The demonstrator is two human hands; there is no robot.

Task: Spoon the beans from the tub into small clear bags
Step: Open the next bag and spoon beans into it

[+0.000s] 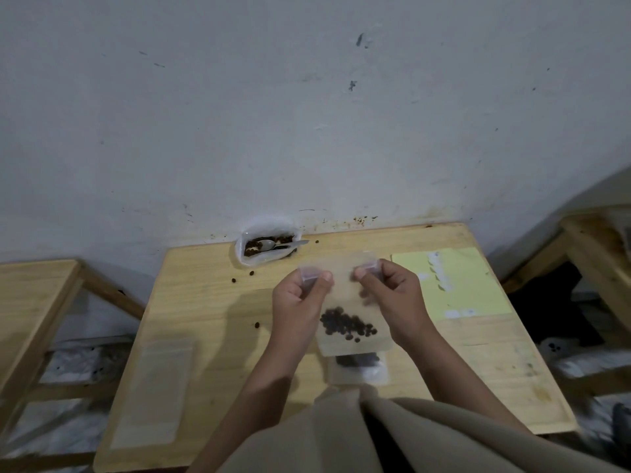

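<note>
A small clear bag [343, 295] hangs upright over the table's middle, with dark beans [346, 325] heaped in its bottom. My left hand [300, 298] pinches its top left corner and my right hand [392, 295] pinches its top right corner. At the back of the table, against the wall, stands the white tub [266, 245] with beans and a metal spoon [278, 245] lying in it. A second clear bag with beans [358, 367] lies flat on the table just under the held one.
A stack of flat clear bags [153, 387] lies on the wooden table [211, 302] at the front left. A yellow sheet with white labels [454, 285] lies at the right. A few loose beans [252, 273] are scattered near the tub. Wooden benches [30, 302] flank the table.
</note>
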